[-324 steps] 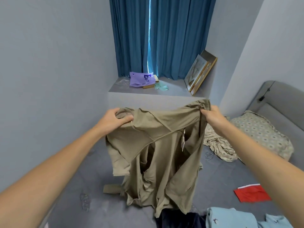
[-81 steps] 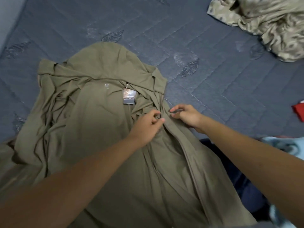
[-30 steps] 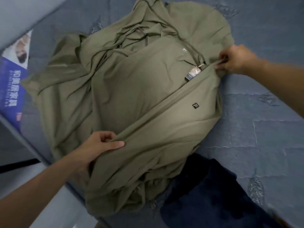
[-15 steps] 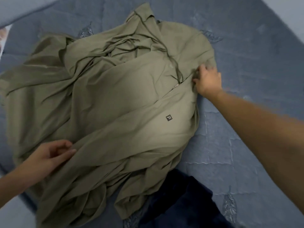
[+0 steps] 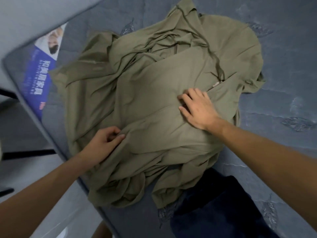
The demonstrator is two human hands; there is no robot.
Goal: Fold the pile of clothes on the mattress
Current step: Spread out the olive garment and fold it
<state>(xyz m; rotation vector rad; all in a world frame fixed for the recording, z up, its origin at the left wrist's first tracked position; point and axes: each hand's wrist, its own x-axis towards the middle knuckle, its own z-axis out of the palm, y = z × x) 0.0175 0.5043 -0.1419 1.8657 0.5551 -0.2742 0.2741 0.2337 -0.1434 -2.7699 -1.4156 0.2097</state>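
Note:
An olive-green garment (image 5: 154,93) lies spread and wrinkled on the blue-grey quilted mattress (image 5: 277,103). My left hand (image 5: 103,145) pinches a fold of its lower front panel between thumb and curled fingers. My right hand (image 5: 197,107) lies flat on the middle of the garment, fingers spread and pointing left, pressing the fabric down just below the neck opening. The garment's bottom edge is bunched toward me.
A dark navy garment (image 5: 217,208) lies on the mattress at the lower right, partly under the olive one. A blue and white label (image 5: 41,69) is on the mattress corner at left. The mattress edge (image 5: 51,134) runs diagonally at left, with floor beyond it.
My right hand has left the collar edge and moved left onto the middle of the garment, now flat. My left hand has shifted right along the front panel fold, still pinching it.

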